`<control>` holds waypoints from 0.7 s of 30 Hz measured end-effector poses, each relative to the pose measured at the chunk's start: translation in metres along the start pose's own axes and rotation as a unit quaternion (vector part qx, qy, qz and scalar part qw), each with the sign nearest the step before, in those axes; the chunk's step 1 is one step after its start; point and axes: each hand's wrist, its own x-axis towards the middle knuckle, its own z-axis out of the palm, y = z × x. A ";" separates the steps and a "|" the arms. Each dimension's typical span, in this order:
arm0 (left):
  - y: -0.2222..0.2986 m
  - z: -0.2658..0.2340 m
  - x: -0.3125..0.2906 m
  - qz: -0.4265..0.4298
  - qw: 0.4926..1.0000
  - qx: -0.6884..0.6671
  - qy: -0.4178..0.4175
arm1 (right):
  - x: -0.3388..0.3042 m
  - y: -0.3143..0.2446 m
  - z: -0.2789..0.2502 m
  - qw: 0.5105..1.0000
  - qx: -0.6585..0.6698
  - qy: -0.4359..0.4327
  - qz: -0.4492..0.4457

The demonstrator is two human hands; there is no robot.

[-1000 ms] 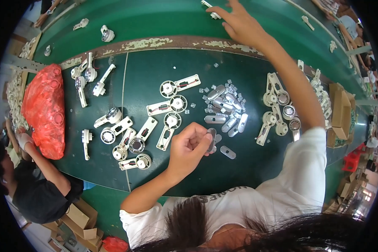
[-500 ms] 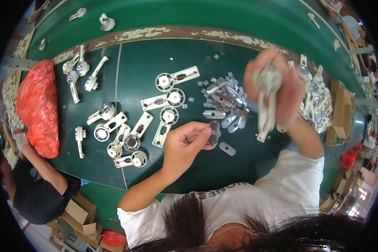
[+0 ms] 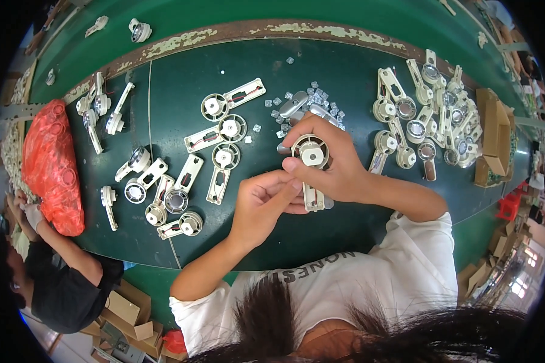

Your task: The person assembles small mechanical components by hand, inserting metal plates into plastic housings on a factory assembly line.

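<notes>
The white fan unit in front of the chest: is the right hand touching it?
Touching. The head view shows the right hand curled around the white fan unit, its thumb lying across it.

place: factory assembly workshop | dark green workbench (image 3: 178, 69) strewn with part-built white fan units (image 3: 231, 128), many alike | small clear pieces (image 3: 315, 97) heaped mid-bench | long green belt-like surface (image 3: 254, 9) behind, more units (image 3: 140, 30) on it | open cardboard box (image 3: 492, 136) at right, cartons (image 3: 126, 307) lower left | co-worker (image 3: 69, 287) in black at left
</notes>
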 end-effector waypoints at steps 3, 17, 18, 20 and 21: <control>0.000 -0.003 0.000 0.009 0.999 -0.033 -0.017 | 0.001 -0.001 0.000 0.999 -0.003 -0.021 0.025; 0.000 -0.008 0.006 -0.030 0.991 -0.110 -0.074 | 0.010 -0.002 -0.005 0.989 -0.088 -0.062 -0.106; 0.000 -0.005 0.006 -0.035 0.990 -0.118 -0.064 | 0.010 -0.001 -0.005 0.989 -0.087 -0.062 -0.106; 0.001 -0.004 0.005 -0.039 0.990 -0.125 -0.055 | 0.009 0.002 -0.005 0.989 -0.087 -0.066 -0.097; 0.001 -0.005 0.005 -0.028 0.994 -0.095 -0.052 | 0.009 0.001 -0.005 0.989 -0.087 -0.066 -0.098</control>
